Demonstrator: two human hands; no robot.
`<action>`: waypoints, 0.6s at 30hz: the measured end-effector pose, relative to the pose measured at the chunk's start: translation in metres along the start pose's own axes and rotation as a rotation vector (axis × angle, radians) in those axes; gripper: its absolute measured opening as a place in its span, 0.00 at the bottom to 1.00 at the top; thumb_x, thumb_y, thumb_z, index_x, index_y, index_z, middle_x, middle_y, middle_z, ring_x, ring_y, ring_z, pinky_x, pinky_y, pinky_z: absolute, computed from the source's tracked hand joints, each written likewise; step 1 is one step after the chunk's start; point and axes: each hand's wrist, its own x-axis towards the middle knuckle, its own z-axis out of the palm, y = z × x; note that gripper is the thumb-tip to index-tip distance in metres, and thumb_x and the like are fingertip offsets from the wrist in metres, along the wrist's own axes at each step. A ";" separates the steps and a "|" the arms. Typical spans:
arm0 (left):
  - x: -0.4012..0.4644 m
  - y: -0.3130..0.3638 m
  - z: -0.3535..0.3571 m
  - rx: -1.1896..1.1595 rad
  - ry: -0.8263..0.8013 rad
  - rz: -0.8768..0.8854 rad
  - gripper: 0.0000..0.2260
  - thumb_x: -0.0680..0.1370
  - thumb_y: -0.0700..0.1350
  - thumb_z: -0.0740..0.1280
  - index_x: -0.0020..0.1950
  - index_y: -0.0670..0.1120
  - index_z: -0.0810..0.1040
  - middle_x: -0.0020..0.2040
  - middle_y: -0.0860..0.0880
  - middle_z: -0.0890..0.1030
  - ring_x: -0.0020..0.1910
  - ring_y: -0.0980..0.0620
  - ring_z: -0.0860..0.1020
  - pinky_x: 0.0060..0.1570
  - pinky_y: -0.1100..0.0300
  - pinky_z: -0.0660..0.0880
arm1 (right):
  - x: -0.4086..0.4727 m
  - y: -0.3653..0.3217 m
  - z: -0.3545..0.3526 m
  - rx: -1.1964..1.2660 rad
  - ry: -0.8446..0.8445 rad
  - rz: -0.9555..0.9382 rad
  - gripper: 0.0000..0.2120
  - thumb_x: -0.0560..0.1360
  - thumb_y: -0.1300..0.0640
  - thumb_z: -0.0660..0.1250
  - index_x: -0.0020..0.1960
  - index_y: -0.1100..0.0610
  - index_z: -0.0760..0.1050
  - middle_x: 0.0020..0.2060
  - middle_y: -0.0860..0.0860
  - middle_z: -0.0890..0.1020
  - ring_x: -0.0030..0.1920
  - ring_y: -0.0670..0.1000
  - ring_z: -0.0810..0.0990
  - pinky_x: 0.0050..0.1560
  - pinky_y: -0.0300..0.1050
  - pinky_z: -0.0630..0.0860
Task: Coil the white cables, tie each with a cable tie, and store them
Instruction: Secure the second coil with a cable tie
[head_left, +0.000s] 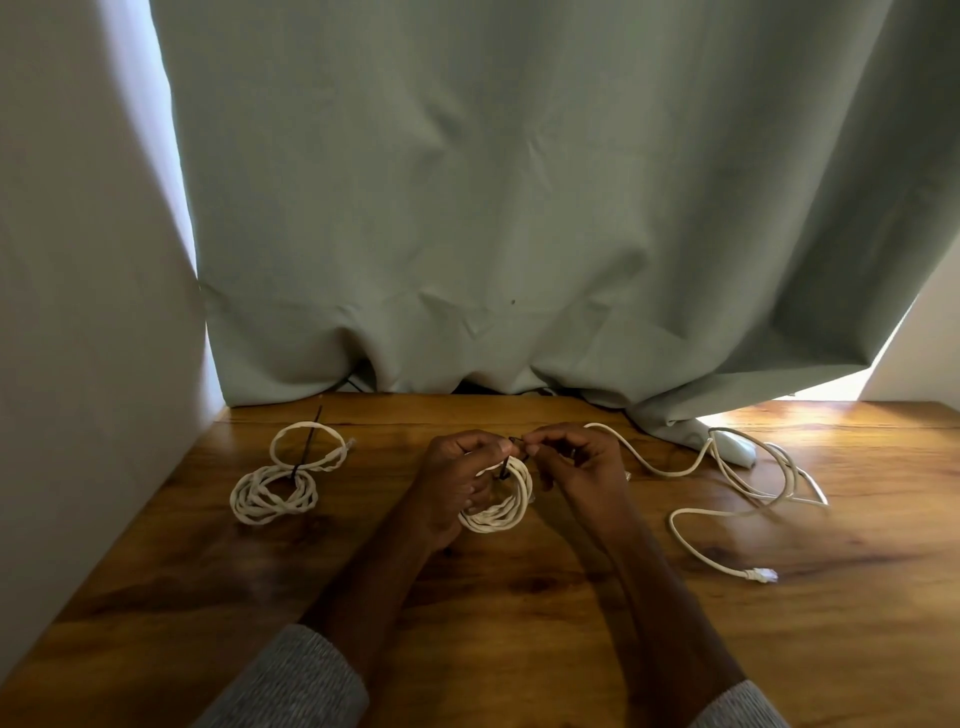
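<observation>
My left hand (457, 483) grips a coiled white cable (501, 512) held upright just above the wooden table (519, 613). A black cable tie (506, 467) wraps the top of this coil. My right hand (576, 462) pinches the tie's end between thumb and fingers, right beside the left fingertips. At the back left lie two coiled white cables: a thick one (272, 493) and a thinner ring (309, 446), with a black tie (306, 447) running across them. A loose white cable (727, 499) sprawls on the right, its clear plug (763, 574) near the front.
A grey-green curtain (519, 208) hangs down to the table's back edge, with a fold resting on the table at the right. A white wall (78, 312) borders the table on the left. A white oval object (735, 448) lies by the curtain fold.
</observation>
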 end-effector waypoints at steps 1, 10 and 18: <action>0.000 0.000 0.000 -0.005 -0.001 0.001 0.07 0.79 0.37 0.66 0.44 0.36 0.82 0.21 0.49 0.67 0.17 0.58 0.60 0.22 0.65 0.55 | 0.000 0.000 0.000 0.000 0.000 0.005 0.10 0.76 0.72 0.69 0.48 0.60 0.84 0.43 0.53 0.86 0.35 0.47 0.81 0.31 0.42 0.77; -0.001 0.001 0.001 -0.009 -0.013 0.005 0.07 0.79 0.37 0.65 0.44 0.36 0.81 0.21 0.50 0.69 0.16 0.58 0.60 0.22 0.65 0.56 | -0.002 -0.004 0.004 0.031 0.015 0.033 0.11 0.76 0.72 0.68 0.46 0.58 0.84 0.41 0.51 0.86 0.32 0.48 0.78 0.31 0.41 0.76; -0.002 0.003 -0.001 -0.025 -0.047 -0.017 0.07 0.80 0.37 0.65 0.46 0.33 0.80 0.22 0.50 0.71 0.16 0.59 0.60 0.22 0.65 0.55 | -0.003 -0.006 0.007 0.032 -0.018 0.013 0.09 0.76 0.72 0.69 0.48 0.61 0.84 0.42 0.54 0.86 0.34 0.46 0.81 0.33 0.40 0.76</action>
